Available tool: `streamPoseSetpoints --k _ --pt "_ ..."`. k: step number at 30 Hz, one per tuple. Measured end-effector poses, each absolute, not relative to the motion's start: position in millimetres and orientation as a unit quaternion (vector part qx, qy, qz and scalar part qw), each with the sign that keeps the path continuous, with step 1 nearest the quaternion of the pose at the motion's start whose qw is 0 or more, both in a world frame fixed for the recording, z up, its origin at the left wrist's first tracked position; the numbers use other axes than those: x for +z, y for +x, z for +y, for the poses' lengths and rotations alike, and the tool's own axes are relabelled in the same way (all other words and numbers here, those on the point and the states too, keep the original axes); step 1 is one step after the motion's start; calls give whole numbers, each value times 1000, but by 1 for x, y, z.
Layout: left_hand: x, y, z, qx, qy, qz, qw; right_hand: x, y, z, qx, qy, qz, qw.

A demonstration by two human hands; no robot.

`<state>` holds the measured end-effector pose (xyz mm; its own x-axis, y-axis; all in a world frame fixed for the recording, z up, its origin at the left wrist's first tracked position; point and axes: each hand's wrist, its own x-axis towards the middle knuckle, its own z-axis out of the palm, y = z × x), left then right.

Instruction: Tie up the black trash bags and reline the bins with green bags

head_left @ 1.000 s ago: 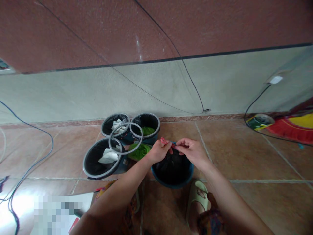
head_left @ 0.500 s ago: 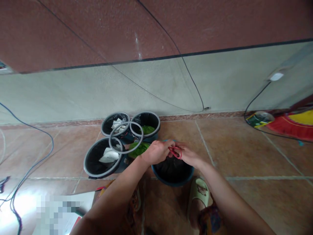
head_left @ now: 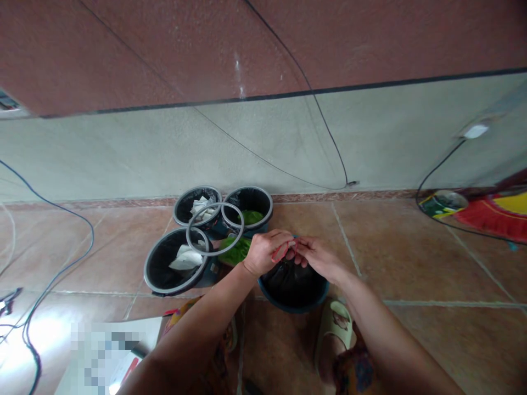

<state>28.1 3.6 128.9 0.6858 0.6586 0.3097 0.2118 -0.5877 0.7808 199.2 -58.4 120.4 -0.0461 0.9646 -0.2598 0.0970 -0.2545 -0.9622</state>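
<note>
Both hands are over a bin (head_left: 294, 308) with a bluish rim, lined with a black garbage bag (head_left: 293, 282). A thin red drawstring (head_left: 280, 253) loops between them. My left hand (head_left: 265, 252) is closed around the string with its fingers curled. My right hand (head_left: 320, 259) pinches the string's other side, fingers bent toward the left hand. The fingertips nearly meet above the bag, and part of the string is hidden behind them.
To the left, three lined bins (head_left: 173, 263) hold white paper and green stuff. A grey ring (head_left: 214, 254) lies across them. Bright green leafy-looking material (head_left: 233, 250) sits between the bins. Blue cable (head_left: 88, 241) crosses the tiles; a can (head_left: 444, 204) stands right by the wall.
The red drawstring, bunched between my hands before, is now spread into a thinner, wider loop. My fingers have shifted slightly, and the whole view has moved a little.
</note>
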Motion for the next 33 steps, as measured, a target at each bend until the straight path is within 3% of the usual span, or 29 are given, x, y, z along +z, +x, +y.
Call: streamPoseSetpoints --k 8,11,14,18,21,24,33 --pt "120 27 9 142 864 428 224 107 231 -58 232 -754 -528 315" --pt "113 23 12 116 840 469 246 101 248 -60 173 -789 -513 291" --pt "112 22 15 121 754 499 410 102 255 -61 239 -778 -485 320" --pt "115 32 13 206 562 421 681 112 246 -59 363 -745 -418 372" --pt "112 44 8 234 445 369 781 115 237 -58 398 -704 -386 445" --pt "103 53 6 242 423 391 781 116 229 -58 415 -656 -410 478" --pt "101 54 4 189 687 311 629 132 209 -63 374 -631 -556 391"
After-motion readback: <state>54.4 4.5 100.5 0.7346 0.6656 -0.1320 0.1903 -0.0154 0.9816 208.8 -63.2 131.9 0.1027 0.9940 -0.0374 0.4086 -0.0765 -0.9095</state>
